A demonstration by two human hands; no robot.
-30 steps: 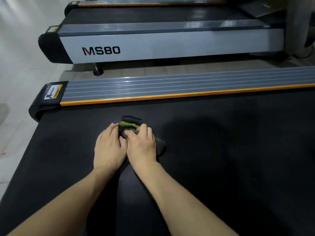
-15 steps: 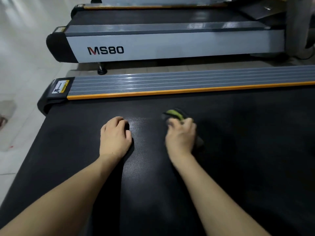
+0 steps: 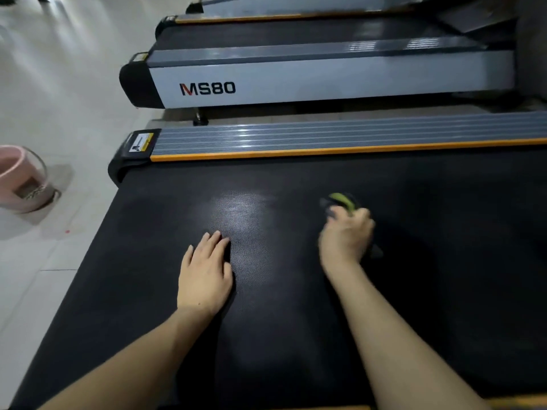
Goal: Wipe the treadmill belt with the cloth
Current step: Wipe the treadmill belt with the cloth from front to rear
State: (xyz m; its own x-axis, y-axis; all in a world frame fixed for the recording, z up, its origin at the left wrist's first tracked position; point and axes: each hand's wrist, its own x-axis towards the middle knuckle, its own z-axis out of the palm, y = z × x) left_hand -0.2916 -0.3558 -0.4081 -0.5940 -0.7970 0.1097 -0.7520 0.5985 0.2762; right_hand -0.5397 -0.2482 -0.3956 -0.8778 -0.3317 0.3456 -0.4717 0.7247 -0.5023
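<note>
Mid-wipe, we judge: the treadmill belt (image 3: pixel 296 335) shows a sheen only near its rear end, most still to cover. Our left hand (image 3: pixel 205 275) rests flat, released; our right hand (image 3: pixel 344 236) clutches the blurred dark-and-green cloth (image 3: pixel 340 201) against mid-belt.

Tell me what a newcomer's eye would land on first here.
The right hand grips a dark cloth with a green edge on the black treadmill belt, blurred. The left hand rests flat on the belt beside a pale shiny patch. Behind stands a second treadmill marked MS80, and a pink bucket sits on the floor at far left.
</note>
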